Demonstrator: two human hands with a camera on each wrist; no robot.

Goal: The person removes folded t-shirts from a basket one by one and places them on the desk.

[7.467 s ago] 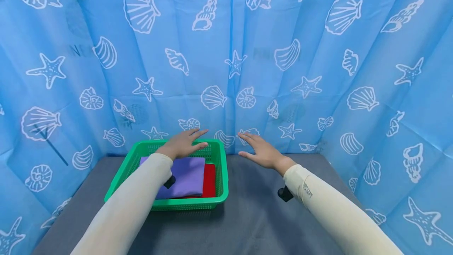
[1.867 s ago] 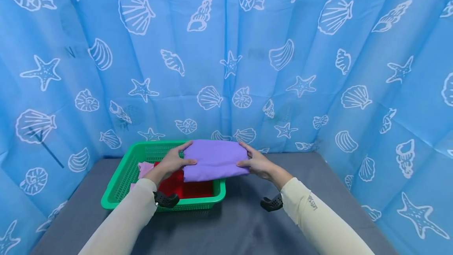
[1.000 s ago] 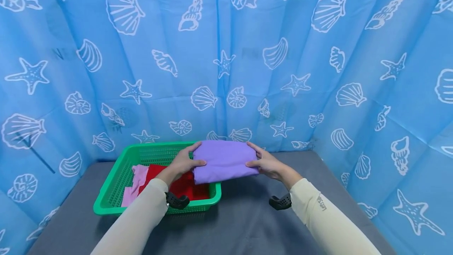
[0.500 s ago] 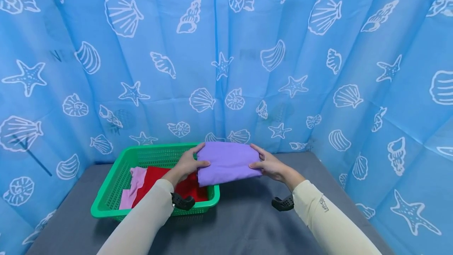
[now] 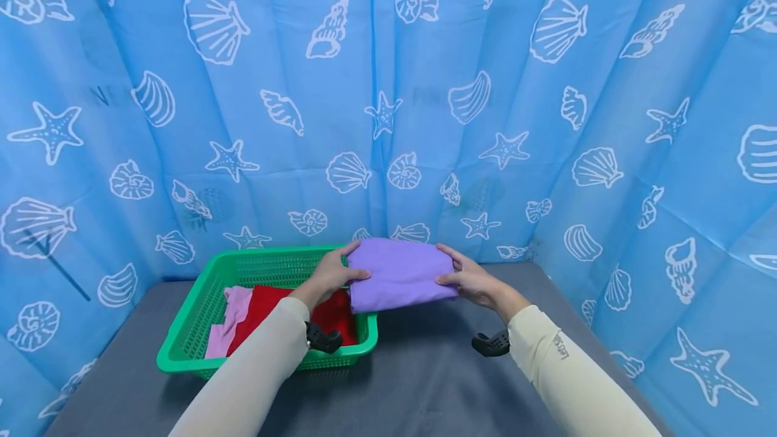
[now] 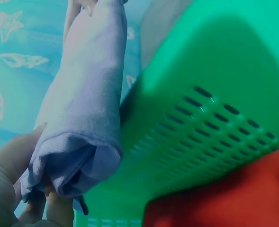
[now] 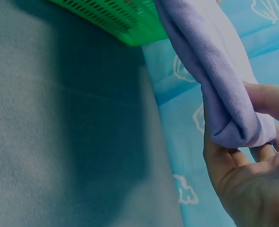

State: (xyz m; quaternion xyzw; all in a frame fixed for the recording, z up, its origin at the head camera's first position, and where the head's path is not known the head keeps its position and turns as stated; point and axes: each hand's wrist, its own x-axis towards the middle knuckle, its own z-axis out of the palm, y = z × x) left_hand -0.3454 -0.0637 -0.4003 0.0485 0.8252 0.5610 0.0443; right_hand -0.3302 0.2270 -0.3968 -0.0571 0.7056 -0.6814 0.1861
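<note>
A folded purple cloth [image 5: 400, 274] hangs in the air between both hands, partly over the right rim of a green basket. My left hand [image 5: 330, 277] grips its left end, thumb on top and fingers beneath. At the other end my right hand [image 5: 476, 282] pinches the cloth the same way. In the left wrist view the rolled edge layers of the purple cloth [image 6: 82, 104] show near the fingers. The right wrist view shows the thick fold of the purple cloth [image 7: 220, 80] held above the table.
The green basket [image 5: 182, 329] stands on the left of a grey table [image 5: 419, 383]. Inside lie a red cloth [image 5: 261, 309] and a pink cloth [image 5: 227, 322]. A blue shell-print curtain [image 5: 388, 120] closes off the back and sides.
Both hands were bare above the table and basket at first, with the purple cloth in the basket. Now they hold it up, shifted right, uncovering the red and pink cloths.
</note>
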